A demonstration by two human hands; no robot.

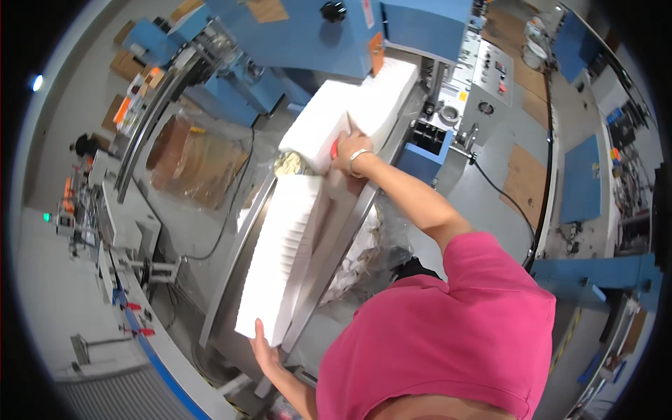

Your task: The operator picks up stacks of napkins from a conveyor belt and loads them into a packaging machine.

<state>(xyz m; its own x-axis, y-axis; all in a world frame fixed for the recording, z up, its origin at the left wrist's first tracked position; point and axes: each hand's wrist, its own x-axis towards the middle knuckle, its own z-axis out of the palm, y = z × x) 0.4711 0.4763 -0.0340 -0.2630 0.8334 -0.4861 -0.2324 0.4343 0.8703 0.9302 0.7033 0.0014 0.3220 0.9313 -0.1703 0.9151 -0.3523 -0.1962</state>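
A long stack of white sheets (280,245) lies on edge in a metal trough, its side finely ribbed and slightly curved. My left hand (264,350) grips the near end of this stack, one digit up against the end face and the other fingers partly hidden. Farther up, a white block of stacked sheets (318,119) lies beside another long white stack (385,91). My right hand (353,148) is closed by the near right side of that block, around a small red thing (334,149) whose kind I cannot make out. A crumpled pale yellowish bundle (290,164) sits between the near stack and the block.
The metal trough (329,269) slopes up to a blue machine (308,35). A control panel (490,70) with knobs stands at the right. Clear plastic with white scraps (360,259) lies below the trough's right edge. A plastic-wrapped brown bundle (192,164) rests on the floor at left.
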